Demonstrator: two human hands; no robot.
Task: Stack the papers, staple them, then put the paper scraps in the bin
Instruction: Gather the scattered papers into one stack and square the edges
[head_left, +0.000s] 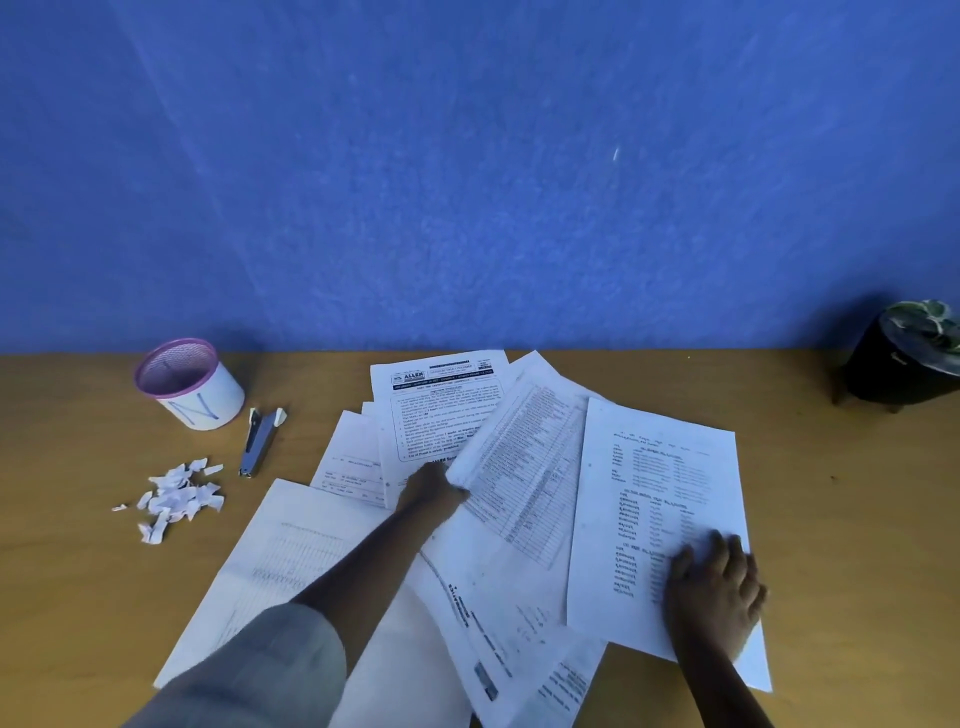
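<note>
Papers (524, 499) are spread loosely over the middle of the wooden counter (78, 571), overlapping one another. One curled sheet edge is gripped by the left hand (431, 488), its fingers closed on it. The rightmost sheet is pressed flat by the right hand (714, 592), fingers spread wide. Paper scraps (174, 499) are heaped at the left, near a stapler (258, 442) and a mesh bin (188, 383).

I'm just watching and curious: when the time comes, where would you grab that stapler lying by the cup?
Probably round the middle of the stapler, from above, fingers on its two long sides. It lies flat on the table, long and narrow, with bare wood on both sides; the cup and scraps sit apart from it.
</note>
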